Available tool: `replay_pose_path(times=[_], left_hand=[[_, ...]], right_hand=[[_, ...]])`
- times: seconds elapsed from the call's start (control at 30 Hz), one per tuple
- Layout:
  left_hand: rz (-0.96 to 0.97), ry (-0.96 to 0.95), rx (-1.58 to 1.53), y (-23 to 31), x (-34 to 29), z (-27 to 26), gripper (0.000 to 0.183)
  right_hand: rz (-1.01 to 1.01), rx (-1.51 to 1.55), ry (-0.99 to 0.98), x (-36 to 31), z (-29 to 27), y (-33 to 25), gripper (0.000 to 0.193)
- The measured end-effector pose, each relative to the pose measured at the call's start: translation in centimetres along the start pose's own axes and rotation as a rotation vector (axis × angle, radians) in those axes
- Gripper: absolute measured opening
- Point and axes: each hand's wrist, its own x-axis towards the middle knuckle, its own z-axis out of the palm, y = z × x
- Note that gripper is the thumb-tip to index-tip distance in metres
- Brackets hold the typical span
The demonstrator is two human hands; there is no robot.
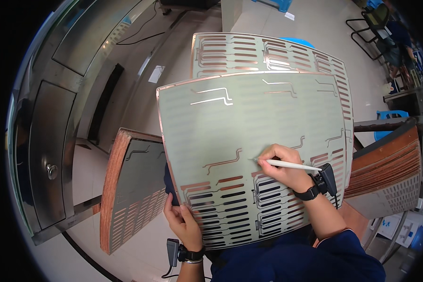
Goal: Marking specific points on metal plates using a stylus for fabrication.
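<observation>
A large pale-green circuit board panel (pixel 230 122) with copper traces and a copper rim leans tilted in front of me. My left hand (pixel 185 224) is closed on its lower left edge, thumb on the front face and the other fingers curled at the edge. In my right hand (pixel 286 164) I pinch a slim white pen-shaped tool (pixel 293 164). Its tip is at the panel's face, right of a copper trace (pixel 223 162) in the middle; whether it touches, I cannot tell. A second similar panel (pixel 225 49) stands behind the first, its upper part showing.
To the left stands a thick stack of similar panels (pixel 115 197) beside a metal cabinet (pixel 51 155) with a round knob. Another stack (pixel 385 164) leans at the right. Farther back are a chair (pixel 373 23), blue stools (pixel 277 4) and a person (pixel 399 35) at the far right.
</observation>
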Motion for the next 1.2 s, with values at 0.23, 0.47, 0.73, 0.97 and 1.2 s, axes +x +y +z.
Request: replay_pose_path(times=[0.23,0.47,0.73,0.97,1.2], left_hand=[[-0.008,-0.003,-0.021,0.3,0.1,0.2,0.044],[0.002,-0.008,-0.017,-0.2,0.2,0.1,0.043],[0.0,-0.006,-0.029,0.0,0.3,0.2,0.043],[-0.017,-0.006,-0.029,0.0,0.4,0.2,0.043],[-0.045,-0.005,-0.039,0.3,0.4,0.3,0.042]], right_hand=[[0.022,-0.012,-0.028,0.2,-0.3,-0.4,0.015],[0.012,0.05,-0.095,0.3,-0.4,0.3,0.014],[0.105,0.08,0.091,0.6,0.3,0.5,0.008],[0.191,0.183,0.156,0.9,0.7,0.4,0.01],[-0.21,-0.167,0.171,0.4,0.8,-0.2,0.018]])
